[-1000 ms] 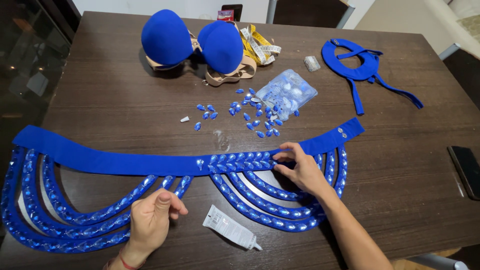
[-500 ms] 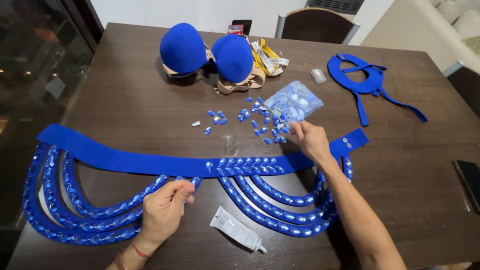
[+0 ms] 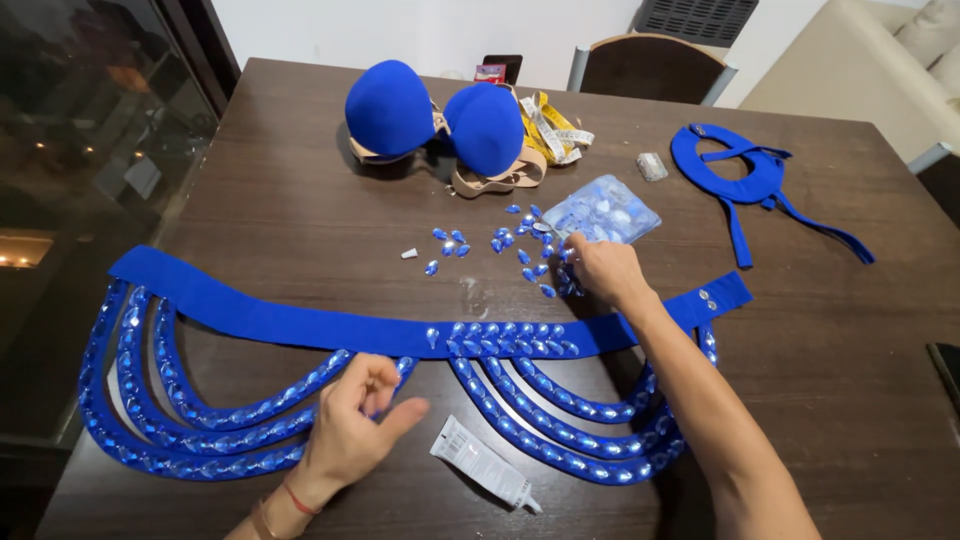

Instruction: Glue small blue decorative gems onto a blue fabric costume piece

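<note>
Dozens of loose blue gems point(image 3: 520, 250) lie scattered just beneath the right hand point(image 3: 600, 268), whose curled fingertips seem to pinch one, though the stone itself cannot be made out. A careless sweep could scatter them. The left hand point(image 3: 350, 420) rests half-curled on the blue belt point(image 3: 300, 322), holding nothing visible, the glue tube point(image 3: 482, 464) just beside its thumb.

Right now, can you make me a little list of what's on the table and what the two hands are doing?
Table: dark brown wood
Left hand: rests curled on the blue belt
Right hand: reaches into the loose blue gems
Belt: blue band with hanging loops covered in gems
Glue tube: lies below the belt, between the arms
Gem bag: clear bag beside the right hand
Far side: blue padded cups, yellow tape measure, blue strap piece
</note>
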